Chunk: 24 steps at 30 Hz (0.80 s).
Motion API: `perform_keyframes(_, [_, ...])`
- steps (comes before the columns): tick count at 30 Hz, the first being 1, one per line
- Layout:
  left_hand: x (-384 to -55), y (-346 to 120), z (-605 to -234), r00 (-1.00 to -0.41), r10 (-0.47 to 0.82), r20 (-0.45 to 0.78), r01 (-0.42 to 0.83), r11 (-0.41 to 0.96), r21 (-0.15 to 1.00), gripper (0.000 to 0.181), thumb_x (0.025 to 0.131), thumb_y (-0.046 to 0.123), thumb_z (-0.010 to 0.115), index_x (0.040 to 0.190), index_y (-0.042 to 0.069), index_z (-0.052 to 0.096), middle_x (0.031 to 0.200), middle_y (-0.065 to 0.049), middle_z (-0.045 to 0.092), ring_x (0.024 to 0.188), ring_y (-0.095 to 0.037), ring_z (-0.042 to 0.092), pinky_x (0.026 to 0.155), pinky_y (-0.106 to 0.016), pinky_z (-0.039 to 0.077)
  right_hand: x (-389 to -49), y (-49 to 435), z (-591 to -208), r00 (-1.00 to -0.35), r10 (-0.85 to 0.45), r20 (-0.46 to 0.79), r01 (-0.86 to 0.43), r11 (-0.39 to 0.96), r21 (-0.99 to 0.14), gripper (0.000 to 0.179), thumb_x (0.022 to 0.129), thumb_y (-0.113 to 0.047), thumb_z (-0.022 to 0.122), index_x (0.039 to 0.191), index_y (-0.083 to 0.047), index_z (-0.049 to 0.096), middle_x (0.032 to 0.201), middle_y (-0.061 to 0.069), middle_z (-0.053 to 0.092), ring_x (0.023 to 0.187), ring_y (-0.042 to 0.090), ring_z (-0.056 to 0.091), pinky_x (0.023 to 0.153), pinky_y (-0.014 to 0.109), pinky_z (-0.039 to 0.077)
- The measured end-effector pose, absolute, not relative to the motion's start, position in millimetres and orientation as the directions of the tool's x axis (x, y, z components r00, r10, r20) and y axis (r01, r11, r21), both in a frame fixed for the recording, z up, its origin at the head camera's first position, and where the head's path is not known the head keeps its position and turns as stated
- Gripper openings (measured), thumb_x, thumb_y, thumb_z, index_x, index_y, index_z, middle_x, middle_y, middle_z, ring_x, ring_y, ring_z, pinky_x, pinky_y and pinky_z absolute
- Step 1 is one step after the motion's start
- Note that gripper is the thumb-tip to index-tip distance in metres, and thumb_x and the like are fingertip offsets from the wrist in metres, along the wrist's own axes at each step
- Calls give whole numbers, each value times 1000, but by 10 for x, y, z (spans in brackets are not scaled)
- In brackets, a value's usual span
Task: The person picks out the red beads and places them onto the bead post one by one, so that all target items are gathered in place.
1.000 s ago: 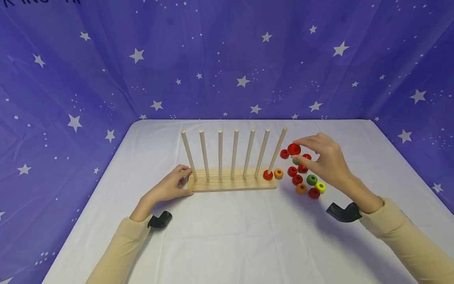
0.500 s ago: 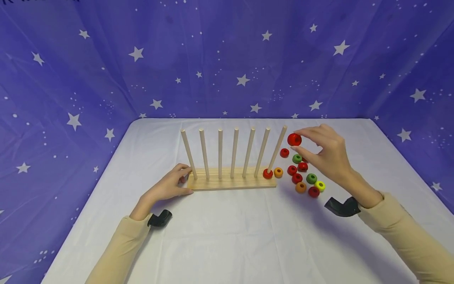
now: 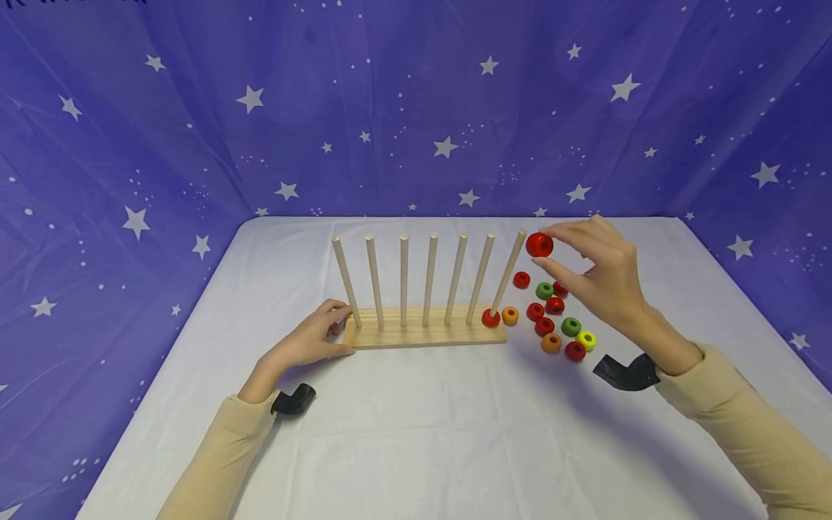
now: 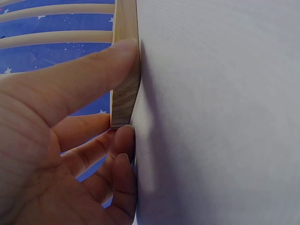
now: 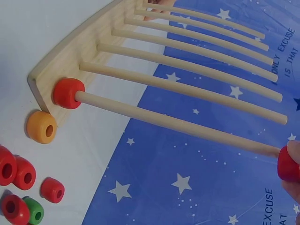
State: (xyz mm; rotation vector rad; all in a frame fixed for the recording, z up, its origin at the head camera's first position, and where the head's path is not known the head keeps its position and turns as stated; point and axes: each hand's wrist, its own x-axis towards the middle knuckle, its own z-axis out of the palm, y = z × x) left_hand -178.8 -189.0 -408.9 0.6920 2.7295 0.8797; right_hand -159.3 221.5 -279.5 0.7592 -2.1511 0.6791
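A wooden peg rack stands on the white cloth with a row of upright pegs. One red bead sits at the foot of its rightmost peg. My left hand grips the rack's left end; in the left wrist view the thumb lies on the front edge and fingers are behind. My right hand pinches another red bead between thumb and fingertips, raised beside the top of the rightmost peg. In the right wrist view this held bead appears close to the peg's tip; whether they touch I cannot tell.
Loose red, green, orange and yellow beads lie right of the rack, including a yellow bead and a green bead. An orange bead lies by the base's right end. A blue star-patterned cloth hangs behind the table.
My right hand has raised the pinched red bead from above the loose beads to about the height of the rightmost peg's tip. The left hand and rack have stayed put.
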Motion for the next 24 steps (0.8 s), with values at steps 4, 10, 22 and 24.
perform_keyframes(4, [-1789,-1886,-4092,-872,488,-37,374,714,592,73,78,21,75,137,-7,41,127,-14,45,92,-18,49,75,-26,39,-1598,2203,-2772,-555,-287,781,-686,689,-234,42,62,3,82,103,3,70,94,21,70,76,23,54,86,23,36])
perform_keyframes(10, [-1791,-1891,-4094,-872,488,-37,375,715,591,73,79,22,75,137,-7,41,128,-14,45,93,-18,49,75,-26,40,-1611,2164,-2747,-530,-282,800,-709,665,-236,42,62,3,82,102,3,70,93,20,70,71,19,48,81,20,34])
perform_keyframes(22, [-1793,-1894,-4088,-869,493,-37,379,712,591,73,79,22,74,137,-7,41,129,-14,44,93,-18,49,75,-26,39,-1662,2120,-2713,-536,-315,783,-713,666,-220,41,65,-2,81,104,3,69,94,20,70,73,18,42,68,14,26])
perform_keyframes(24, [-1797,-1892,-4089,-869,493,-36,379,711,592,73,79,22,74,137,-7,41,129,-14,44,93,-18,49,75,-26,39,-1673,2113,-2697,-534,-323,782,-719,660,-218,41,66,-2,81,105,3,69,95,20,69,73,18,42,68,14,26])
